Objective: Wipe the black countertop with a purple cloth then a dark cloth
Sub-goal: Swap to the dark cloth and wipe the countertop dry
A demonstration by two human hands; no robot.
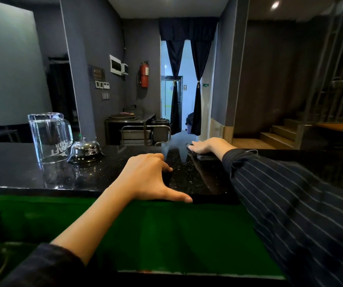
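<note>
Hands: left hand (147, 179) spread open on countertop (21, 172) near edge; right hand (205, 145) flat, pressing dark cloth (204, 156).

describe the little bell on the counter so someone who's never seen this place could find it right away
Start at the black countertop and look to its left part, where upside-down glass mugs stand. The bell sits just right of them, left of the left hand. It is the only low, shiny metal dome there, with a small button on top and a dark base.

countertop (21, 172) — glossy speckled black stone | mug (48, 137) — clear glass | bell (85, 149) — polished metal | sleeve (290, 204) — striped cloth
</note>
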